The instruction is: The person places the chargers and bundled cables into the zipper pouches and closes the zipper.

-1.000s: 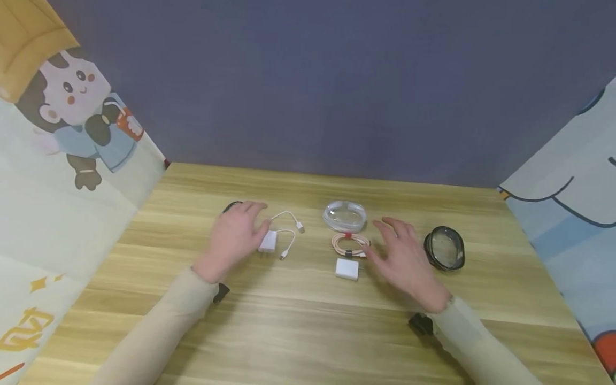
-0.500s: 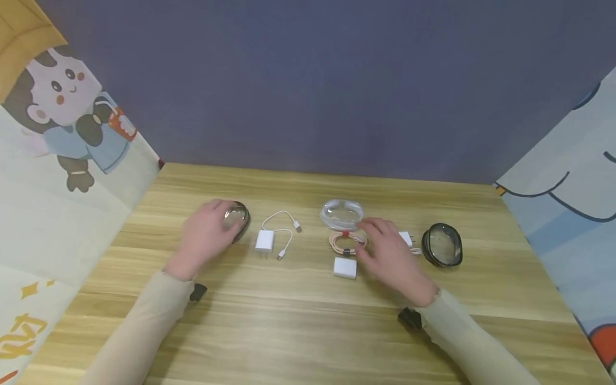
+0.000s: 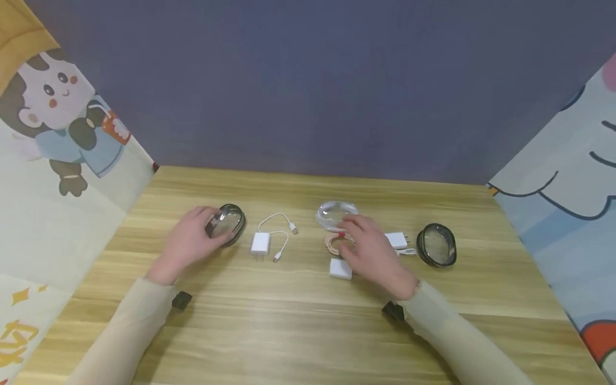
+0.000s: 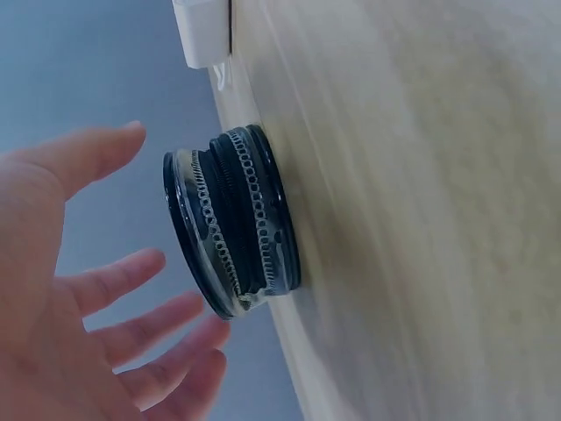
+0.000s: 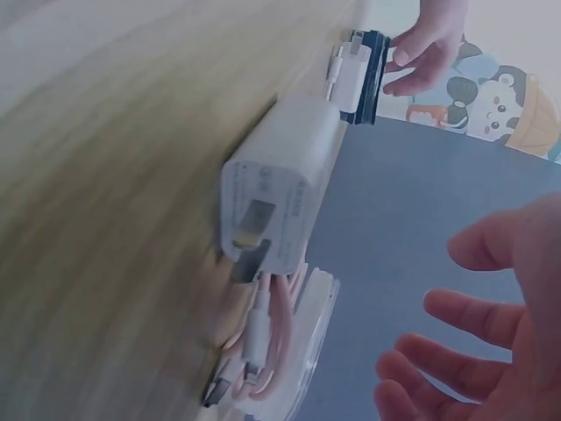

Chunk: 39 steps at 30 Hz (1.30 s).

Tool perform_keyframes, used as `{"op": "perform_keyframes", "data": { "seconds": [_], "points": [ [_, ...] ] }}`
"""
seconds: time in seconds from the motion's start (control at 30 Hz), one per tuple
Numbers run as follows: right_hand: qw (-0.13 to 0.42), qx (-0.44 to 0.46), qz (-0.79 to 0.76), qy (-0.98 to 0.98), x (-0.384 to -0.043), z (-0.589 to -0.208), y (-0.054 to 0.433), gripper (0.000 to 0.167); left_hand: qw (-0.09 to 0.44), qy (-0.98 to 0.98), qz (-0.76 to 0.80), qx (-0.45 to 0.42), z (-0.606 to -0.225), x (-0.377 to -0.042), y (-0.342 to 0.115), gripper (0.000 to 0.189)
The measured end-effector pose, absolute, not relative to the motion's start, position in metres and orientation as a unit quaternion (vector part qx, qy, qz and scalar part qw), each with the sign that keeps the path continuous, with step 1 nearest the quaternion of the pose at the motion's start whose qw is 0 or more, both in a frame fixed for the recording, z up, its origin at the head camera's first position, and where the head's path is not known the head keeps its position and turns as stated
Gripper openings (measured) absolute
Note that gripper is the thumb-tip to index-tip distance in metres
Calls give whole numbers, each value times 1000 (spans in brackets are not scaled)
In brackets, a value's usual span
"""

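The wooden table (image 3: 269, 326) stretches beneath both sets of fingers, with a dark panel (image 3: 308, 91) beyond their tips. The left hand (image 3: 186, 241) has its fingers parted and gently bent, gripping nothing; the right hand (image 3: 374, 255) is likewise loose and spread, with nothing in its grasp. By the left thumb and fingertips, on the table, is a round black pouch (image 3: 230, 220); whether a fingertip touches it, I cannot tell. The head view shows its shiny see-through top, while the left wrist view shows its side, a dark zip between pale chain-like bands. A second black pouch (image 3: 436, 246) lies well right of the right fingers, and a clear pouch (image 3: 331, 215) lies just beyond their tips. Under those fingertips, partly hidden, is a pinkish coiled cable (image 3: 332, 244) with a red tie; the right wrist view adds its pale plug. Just beside the right thumb lies a white charger (image 3: 339, 269), whose two metal prongs show plainly only from the right wrist. Another charger (image 3: 260, 243) sits right of the left thumb.
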State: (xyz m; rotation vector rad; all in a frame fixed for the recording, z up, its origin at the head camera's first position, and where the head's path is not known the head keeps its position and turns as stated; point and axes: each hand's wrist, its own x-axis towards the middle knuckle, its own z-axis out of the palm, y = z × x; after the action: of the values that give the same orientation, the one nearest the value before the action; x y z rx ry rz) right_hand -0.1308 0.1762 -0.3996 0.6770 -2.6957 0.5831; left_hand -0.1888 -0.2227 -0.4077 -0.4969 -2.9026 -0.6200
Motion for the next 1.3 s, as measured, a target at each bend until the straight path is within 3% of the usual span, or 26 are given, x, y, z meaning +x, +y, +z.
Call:
{"op": "perform_keyframes", "data": {
  "seconds": [0.23,0.57,1.3],
  "points": [
    [144,245,204,-937,-135,-393,164,33,32,-967,-209,-145,-409,-187,-225,72],
    [131,274,185,-935,-151,-385,142,45,1,-971,-196,-136,-410,-191,-224,75],
    [19,240,174,-955,-194,-403,96,36,-15,-972,-205,-110,-413,-191,-220,76]
  ]
}}
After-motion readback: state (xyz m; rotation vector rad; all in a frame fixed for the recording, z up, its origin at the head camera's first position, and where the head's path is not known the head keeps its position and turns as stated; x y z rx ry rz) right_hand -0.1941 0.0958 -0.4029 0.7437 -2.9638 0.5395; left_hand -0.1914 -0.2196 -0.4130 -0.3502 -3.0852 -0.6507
